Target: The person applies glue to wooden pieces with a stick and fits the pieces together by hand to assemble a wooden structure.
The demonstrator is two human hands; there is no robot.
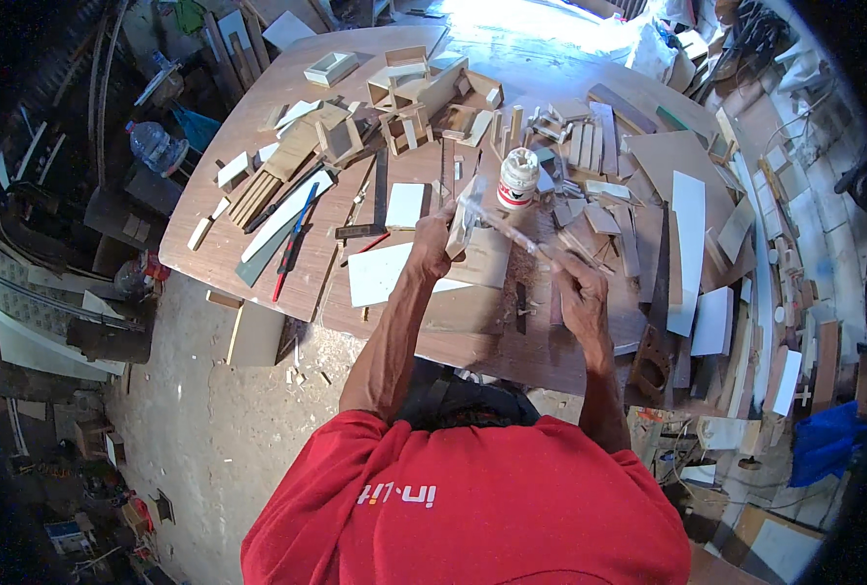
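My left hand (433,239) is closed around a small wooden piece (465,216) with a pale face, held up over the front of the workbench. My right hand (578,283) pinches a thin stick (513,234), smeared whitish, whose far end meets or overlaps the wooden piece; contact is hard to tell. Just beyond the stick stands an uncapped white jar (517,180) with a red band and whitish residue about its mouth. Beneath my hands lie a white panel (380,275) and a brown board (468,297). A smaller white block (408,206) rests left of the held piece.
Small wooden box frames (409,127) crowd the bench's far middle. Wood offcuts (590,146) pile up at right, near a long white strip (687,249). A handsaw-like dark strip (380,190), a red-and-blue tool (295,244) and slats (255,200) lie left.
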